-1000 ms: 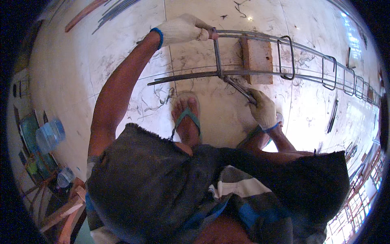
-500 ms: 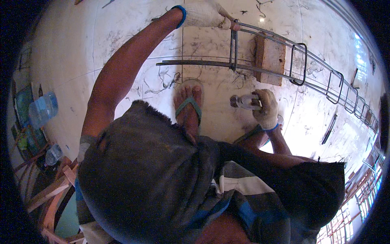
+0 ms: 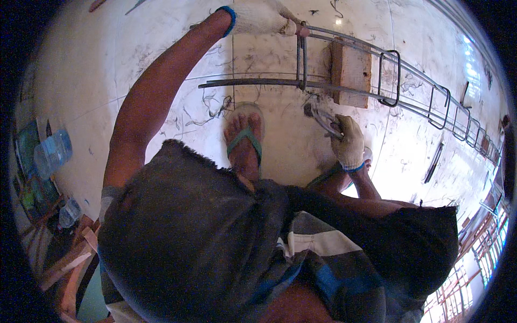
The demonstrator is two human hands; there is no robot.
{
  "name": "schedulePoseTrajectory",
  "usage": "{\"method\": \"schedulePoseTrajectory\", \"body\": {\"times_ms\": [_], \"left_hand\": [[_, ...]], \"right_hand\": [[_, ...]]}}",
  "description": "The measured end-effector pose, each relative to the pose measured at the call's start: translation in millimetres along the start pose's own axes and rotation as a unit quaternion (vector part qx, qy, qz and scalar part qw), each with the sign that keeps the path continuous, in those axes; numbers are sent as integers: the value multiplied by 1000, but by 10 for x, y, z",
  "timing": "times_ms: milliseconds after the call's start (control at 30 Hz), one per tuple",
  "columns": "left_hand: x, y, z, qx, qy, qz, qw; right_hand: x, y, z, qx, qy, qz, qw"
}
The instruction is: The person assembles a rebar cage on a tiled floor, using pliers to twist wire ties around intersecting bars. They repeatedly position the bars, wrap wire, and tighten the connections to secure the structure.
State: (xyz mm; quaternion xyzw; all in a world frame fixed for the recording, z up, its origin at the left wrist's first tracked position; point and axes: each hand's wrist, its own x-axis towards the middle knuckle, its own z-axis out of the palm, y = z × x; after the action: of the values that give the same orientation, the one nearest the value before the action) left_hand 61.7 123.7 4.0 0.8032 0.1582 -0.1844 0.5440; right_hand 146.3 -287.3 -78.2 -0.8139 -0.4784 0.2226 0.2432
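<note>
Partly, the right hand [image 3: 349,142] hides its pincers [image 3: 321,119]

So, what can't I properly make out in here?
All in the head view:
Left hand: upper part cut off by the top edge.
Tool: head blurred; handle ends hidden by the right hand.
Right foot: mostly hidden behind the right hand.
Steel cage: far end too small near the right rim.

clear plastic jug [image 3: 53,153], left | smaller bottle [image 3: 69,213], near jug | wooden pieces [image 3: 70,267], lower left
</note>
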Motion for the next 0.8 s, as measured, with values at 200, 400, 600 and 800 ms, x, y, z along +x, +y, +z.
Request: {"method": "schedulePoseTrajectory", "body": {"times_ms": [200, 400, 600, 800], "left_hand": [[20, -120, 27, 76, 24, -46, 996], [-205, 55, -14, 88, 91, 2, 992], [-700, -275, 78, 368, 247, 62, 894], [-693, -83, 617, 457, 270, 133, 837]], "right_hand": [[182, 30, 114, -58, -16, 44, 997], [-73, 8, -77, -27, -56, 45, 997], [-247, 8, -82, 12, -144, 60, 988], [-159, -42, 1, 35, -175, 36, 983]]}}
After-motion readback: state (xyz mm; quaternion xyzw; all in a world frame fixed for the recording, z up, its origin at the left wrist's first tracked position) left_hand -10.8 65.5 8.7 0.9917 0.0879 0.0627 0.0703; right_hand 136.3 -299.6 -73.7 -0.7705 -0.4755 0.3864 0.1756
